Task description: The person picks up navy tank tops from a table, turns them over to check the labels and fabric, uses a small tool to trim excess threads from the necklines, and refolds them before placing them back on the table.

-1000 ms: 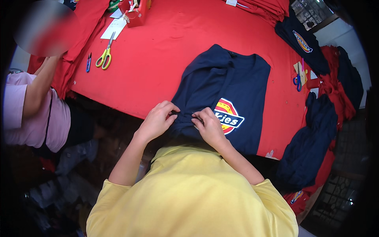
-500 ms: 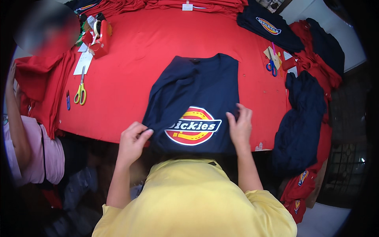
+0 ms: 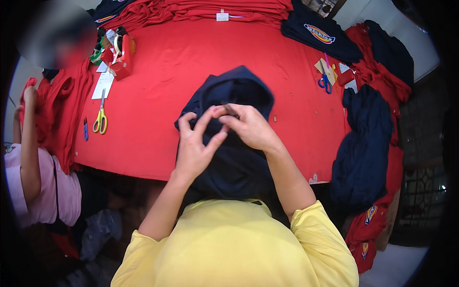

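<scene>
A navy T-shirt [image 3: 234,95] is bunched up and lifted in front of me over the red table [image 3: 158,81]. My left hand [image 3: 193,146] and my right hand [image 3: 248,126] both pinch the cloth near its top fold, fingertips close together. A small dark strip [image 3: 229,109] pokes out between my right fingers. The shirt's lower part hangs down toward my yellow top, and its printed front is hidden.
Yellow-handled scissors [image 3: 100,119] and a red tape dispenser [image 3: 122,57] lie at the table's left. Blue scissors [image 3: 325,81] and tags sit at the right. Piles of navy shirts [image 3: 363,143] and red shirts [image 3: 229,9] ring the table. A person in pink [image 3: 38,182] stands left.
The navy shirt lay flat with its printed front up and my hands at its lower edge. Now it is gathered and lifted, with both hands pinching it together.
</scene>
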Motion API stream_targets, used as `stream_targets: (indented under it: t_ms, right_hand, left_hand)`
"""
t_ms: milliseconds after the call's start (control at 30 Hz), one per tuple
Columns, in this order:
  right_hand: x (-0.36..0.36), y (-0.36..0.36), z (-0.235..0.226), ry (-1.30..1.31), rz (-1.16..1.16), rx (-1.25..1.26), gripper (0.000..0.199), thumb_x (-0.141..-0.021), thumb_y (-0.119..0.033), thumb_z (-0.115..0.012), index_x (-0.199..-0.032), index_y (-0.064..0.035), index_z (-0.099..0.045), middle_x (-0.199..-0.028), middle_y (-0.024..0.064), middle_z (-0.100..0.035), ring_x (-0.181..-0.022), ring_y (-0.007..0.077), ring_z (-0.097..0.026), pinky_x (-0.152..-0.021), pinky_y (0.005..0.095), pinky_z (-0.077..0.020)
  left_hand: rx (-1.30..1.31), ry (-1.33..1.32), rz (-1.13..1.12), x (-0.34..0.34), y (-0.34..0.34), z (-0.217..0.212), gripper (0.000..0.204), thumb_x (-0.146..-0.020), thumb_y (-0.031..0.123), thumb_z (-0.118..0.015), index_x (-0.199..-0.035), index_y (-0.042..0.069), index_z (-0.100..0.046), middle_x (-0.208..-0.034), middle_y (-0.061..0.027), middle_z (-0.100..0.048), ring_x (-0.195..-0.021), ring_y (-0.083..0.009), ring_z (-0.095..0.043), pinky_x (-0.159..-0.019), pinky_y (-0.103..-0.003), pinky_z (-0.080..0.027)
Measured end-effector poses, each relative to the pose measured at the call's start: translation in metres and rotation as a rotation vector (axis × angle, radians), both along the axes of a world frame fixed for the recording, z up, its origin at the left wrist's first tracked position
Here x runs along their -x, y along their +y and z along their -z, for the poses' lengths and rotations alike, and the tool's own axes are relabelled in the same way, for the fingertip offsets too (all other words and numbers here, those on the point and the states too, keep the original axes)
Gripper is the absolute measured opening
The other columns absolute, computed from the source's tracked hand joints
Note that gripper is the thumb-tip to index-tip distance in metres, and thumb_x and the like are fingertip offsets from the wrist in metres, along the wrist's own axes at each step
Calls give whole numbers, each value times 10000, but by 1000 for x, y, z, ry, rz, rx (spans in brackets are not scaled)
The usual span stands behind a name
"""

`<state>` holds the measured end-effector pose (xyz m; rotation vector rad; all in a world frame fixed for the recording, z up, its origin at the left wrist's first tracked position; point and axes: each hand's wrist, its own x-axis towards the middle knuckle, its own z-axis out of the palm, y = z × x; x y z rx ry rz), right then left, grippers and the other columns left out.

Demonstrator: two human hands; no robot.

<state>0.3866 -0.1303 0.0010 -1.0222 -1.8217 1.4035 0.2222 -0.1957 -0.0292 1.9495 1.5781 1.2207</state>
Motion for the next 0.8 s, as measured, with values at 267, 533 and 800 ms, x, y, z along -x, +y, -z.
stream_targets:
  t_ms: [267, 533, 800]
  right_hand:
    - [-50, -35, 44, -94, 77, 275, 229, -922, -80, -487, -1086, -57, -646, -645, 7, -610, -543, 79, -532, -547, 241, -417]
    - [-51, -54, 84, -230, 237, 73, 251, -902, -18, -496, -1122, -18, -617, -1018, 62, -641, -689, 130, -565, -685, 268, -473]
    - [-28, -40, 57, -379, 156, -176, 217, -869, -42, -566, -1071, -21, -643, -1028, 49, -611, -728, 185, -601, -700, 301, -492]
  left_hand:
    - [15, 131, 5, 7, -6, 86, 396, -689, 266, -824, -989, 79, -644, -1214, -201, -429, -1153, -386, -448, -944, -433, -425]
    - [63, 164, 102, 20, -11, 79, 391, -659, 280, -843, -814, 63, -557, -1244, -193, -429, -1177, -384, -441, -931, -452, -437]
    - [70, 128, 104, 23, -10, 83, 366, -663, 271, -837, -826, 65, -583, -1270, -186, -430, -1175, -372, -445, -948, -451, -422]
